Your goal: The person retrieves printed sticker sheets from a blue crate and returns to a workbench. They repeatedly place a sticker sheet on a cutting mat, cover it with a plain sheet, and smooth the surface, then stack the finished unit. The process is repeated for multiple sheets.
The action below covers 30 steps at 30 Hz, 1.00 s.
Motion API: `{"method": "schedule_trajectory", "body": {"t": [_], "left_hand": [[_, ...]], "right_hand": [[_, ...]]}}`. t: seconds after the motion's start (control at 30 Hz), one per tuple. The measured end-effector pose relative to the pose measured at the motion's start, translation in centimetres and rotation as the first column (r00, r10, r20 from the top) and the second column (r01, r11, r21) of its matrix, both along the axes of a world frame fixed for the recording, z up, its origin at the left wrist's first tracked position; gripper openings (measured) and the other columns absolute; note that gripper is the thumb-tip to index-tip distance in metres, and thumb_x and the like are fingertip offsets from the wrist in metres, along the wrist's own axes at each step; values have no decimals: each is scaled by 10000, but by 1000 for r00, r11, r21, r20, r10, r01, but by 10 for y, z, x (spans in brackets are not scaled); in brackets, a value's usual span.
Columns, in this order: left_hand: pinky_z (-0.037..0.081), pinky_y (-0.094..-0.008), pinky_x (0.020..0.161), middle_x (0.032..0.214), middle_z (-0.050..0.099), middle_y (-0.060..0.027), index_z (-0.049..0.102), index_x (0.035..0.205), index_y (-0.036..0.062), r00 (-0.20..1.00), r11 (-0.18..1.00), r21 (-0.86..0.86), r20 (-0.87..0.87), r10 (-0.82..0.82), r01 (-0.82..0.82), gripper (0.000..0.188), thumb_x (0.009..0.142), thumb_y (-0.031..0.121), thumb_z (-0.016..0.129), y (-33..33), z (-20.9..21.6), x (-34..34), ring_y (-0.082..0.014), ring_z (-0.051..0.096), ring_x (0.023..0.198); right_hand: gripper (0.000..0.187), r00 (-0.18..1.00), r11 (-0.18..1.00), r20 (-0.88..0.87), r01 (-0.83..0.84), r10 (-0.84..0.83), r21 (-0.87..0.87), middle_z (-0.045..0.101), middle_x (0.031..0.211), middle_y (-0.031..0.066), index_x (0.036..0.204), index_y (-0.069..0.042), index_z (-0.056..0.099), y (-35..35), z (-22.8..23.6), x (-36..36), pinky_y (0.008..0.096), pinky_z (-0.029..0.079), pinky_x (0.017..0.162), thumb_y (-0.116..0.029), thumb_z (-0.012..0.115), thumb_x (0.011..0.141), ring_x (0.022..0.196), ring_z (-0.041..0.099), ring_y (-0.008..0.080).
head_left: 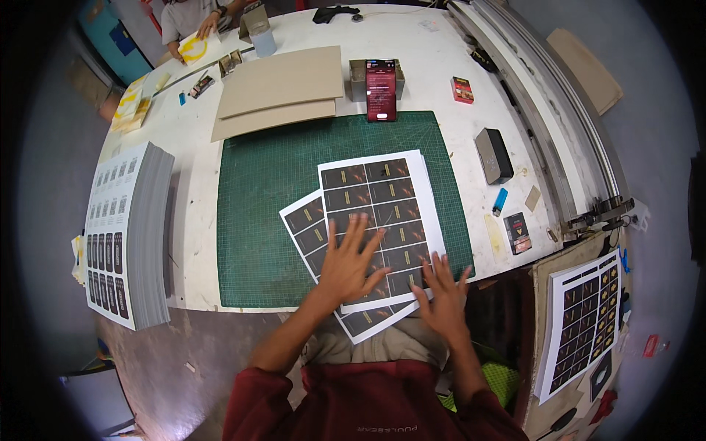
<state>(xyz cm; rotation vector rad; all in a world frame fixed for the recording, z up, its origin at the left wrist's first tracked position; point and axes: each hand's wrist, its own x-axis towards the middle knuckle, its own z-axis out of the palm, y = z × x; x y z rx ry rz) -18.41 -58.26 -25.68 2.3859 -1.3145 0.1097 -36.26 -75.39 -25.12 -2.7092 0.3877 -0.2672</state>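
Two white sheets printed with dark card designs lie overlapped on the green cutting mat (254,220). The upper printed sheet (430,195) sits fairly straight, while the lower printed sheet (300,214) is turned at an angle beneath it. Fingers spread, my left hand (351,261) rests flat on the middle of the upper sheet. My right hand (443,294) lies at that sheet's lower right edge, fingers apart. Neither hand grips anything. The near corner of the lower sheet juts past the table's front edge.
A tall stack of printed sheets (151,235) stands at the left. Beyond the mat are brown boards (283,84) and a propped phone (381,90). On the right are a black box (493,156), a blue lighter (500,201) and a metal rail (559,110). Across the table another person's hand (208,26) rests by yellow-white paper.
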Motion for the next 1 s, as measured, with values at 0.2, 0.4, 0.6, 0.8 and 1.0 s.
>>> {"method": "schedule_trajectory", "body": {"t": [0.2, 0.4, 0.6, 0.8, 1.0], "left_hand": [[293, -504, 1116, 1462, 389, -291, 395, 1429, -52, 714, 624, -352, -409, 568, -698, 694, 895, 263, 709, 62, -24, -16, -372, 409, 1344], [406, -420, 1032, 1357, 503, -248, 414, 1414, -71, 602, 542, -372, -722, 342, -754, 733, 883, 325, 728, 46, -18, 23, -317, 525, 1214], [437, -409, 1016, 1308, 564, -263, 448, 1381, -85, 631, 643, -325, -705, 324, -693, 779, 849, 395, 754, 5, -13, 78, -337, 564, 1211], [376, -415, 1096, 1429, 461, -295, 326, 1474, -69, 534, 669, -389, -845, 14, -633, 877, 849, 366, 761, -25, 5, 95, -357, 486, 1317], [298, -445, 1151, 1557, 227, -321, 153, 1549, 4, 279, 713, -207, -960, -16, -670, 886, 902, 214, 721, 47, 24, 1, -365, 265, 1455]], "right_hand": [[525, 966, 940, 157, 151, -207, 306, 611, 1222, 259, 1268, 63, 564, -38, 15, 1, 519, 370, 1060, -230, 727, 864, 1166, 562, 413], [624, 961, 892, 142, 156, -236, 423, 627, 1203, 267, 1286, 59, 564, -85, -7, 119, 446, 448, 985, -302, 774, 822, 1111, 575, 407], [664, 973, 935, 110, 157, -201, 319, 599, 1287, 247, 1315, 28, 559, -83, -9, 157, 440, 422, 1007, -263, 806, 771, 1125, 521, 391], [747, 989, 935, 83, 90, -126, 342, 560, 1357, 225, 1362, 4, 527, -89, -8, 149, 427, 446, 987, -278, 840, 744, 1122, 539, 347], [679, 955, 755, 63, 187, -289, 629, 559, 1337, 242, 1403, 46, 453, -75, 2, 84, 410, 506, 960, -230, 760, 865, 1182, 587, 326]]}}
